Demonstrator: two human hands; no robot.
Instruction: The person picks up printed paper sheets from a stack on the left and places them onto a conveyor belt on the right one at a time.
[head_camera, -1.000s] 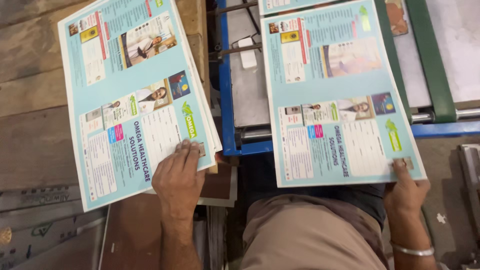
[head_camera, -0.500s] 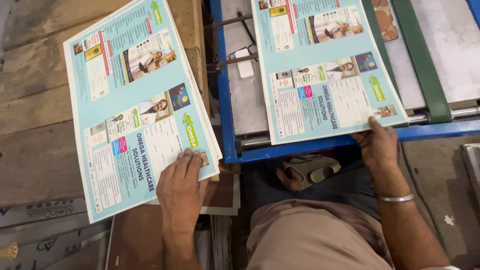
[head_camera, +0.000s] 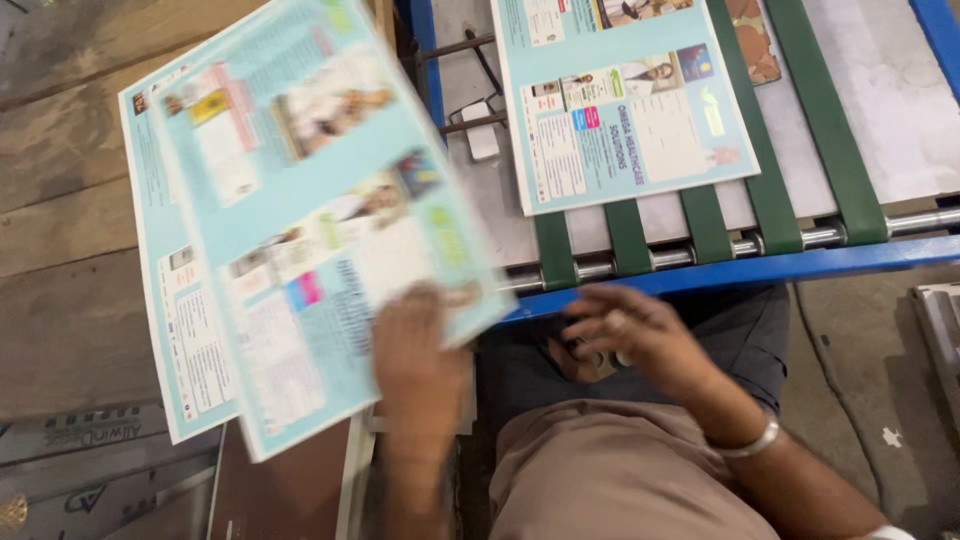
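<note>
Presently the left hand (head_camera: 420, 360) pinches the near edge of a light-blue printed sheet (head_camera: 320, 220), lifted and tilted above the stack of like sheets (head_camera: 165, 300) on the wooden worktop (head_camera: 60, 200); its long axis runs away from the hand toward upper left, and motion blur hides the grip. To the right, another printed sheet (head_camera: 625, 110) lies flat on the green belts (head_camera: 820, 120) of the blue-framed feeder (head_camera: 800, 265). The right hand (head_camera: 640, 335), nearer that sheet, hovers loosely open below the frame, holding nothing visible; fingertips blurred.

My arms are bare. A plain silver bangle (head_camera: 752, 441) circles my right wrist, and a ring (head_camera: 616, 322) sits on one finger. I wear brown trousers (head_camera: 610, 480).
</note>
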